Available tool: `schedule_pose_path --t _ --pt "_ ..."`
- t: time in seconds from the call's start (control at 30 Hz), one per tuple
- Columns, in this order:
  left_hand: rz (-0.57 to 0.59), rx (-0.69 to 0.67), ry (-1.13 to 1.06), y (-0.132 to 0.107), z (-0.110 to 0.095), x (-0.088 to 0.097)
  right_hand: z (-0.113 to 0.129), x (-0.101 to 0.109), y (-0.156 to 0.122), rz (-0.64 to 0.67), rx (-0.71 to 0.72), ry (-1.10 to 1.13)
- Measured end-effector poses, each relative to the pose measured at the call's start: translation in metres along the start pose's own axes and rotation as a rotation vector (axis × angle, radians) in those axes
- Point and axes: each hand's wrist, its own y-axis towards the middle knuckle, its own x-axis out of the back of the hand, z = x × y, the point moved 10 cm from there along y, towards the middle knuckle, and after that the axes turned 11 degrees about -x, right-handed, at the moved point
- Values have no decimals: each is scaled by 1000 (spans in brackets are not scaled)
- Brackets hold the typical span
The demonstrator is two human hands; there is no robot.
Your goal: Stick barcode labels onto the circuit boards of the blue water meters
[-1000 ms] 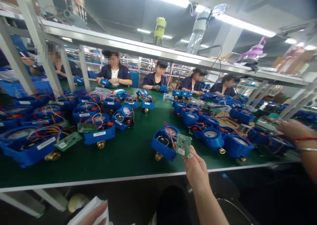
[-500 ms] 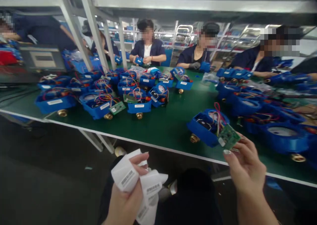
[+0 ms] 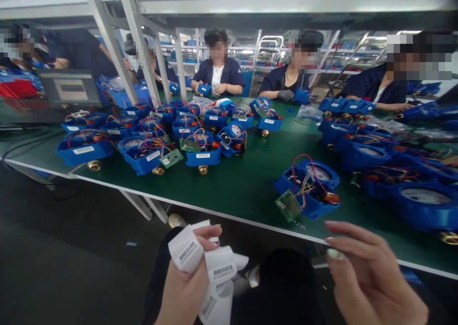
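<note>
A curling strip of white barcode labels (image 3: 220, 272) is held in my left hand (image 3: 189, 282), low in front of my lap. My right hand (image 3: 372, 267) is empty, its thumb and fingers apart, just off the table's near edge. Closest to it is a blue water meter (image 3: 309, 186) with an open housing, coloured wires and an orange-red part inside. From that meter a green circuit board (image 3: 288, 206) hangs by wires over the housing's left front side, near the table edge.
Many blue meters (image 3: 86, 148) with brass fittings crowd the left of the green table (image 3: 229, 186). More meters (image 3: 425, 196) are piled at right. A monitor (image 3: 69, 89) stands far left. Metal posts hold a shelf (image 3: 286, 3) overhead. Several co-workers (image 3: 218, 72) sit opposite.
My right hand has let go of the circuit board and drawn back toward me. The board now rests at the meter's left front, and the meter has been turned. My left hand keeps the labels.
</note>
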Motion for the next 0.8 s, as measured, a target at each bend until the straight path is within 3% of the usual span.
schedule_pose_path --t 0.13,0.23,0.33,0.47,0.67,0.8 --pt "28 -37 36 0 4 -5 0 -78 -41 535 -282 366" --pt "114 -167 115 -1 -3 -13 -20 -112 -65 608 -644 597" --pt "258 -291 201 -6 -12 -26 -27 -125 -76 592 -832 751" --pt "248 -359 257 -5 -19 -26 -27 -122 -78 550 -813 780" --pt "158 -274 222 -2 -9 -23 -28 -118 -84 564 -694 683" --pt "127 -319 282 -4 -10 -18 -27 -115 -82 569 -656 598"
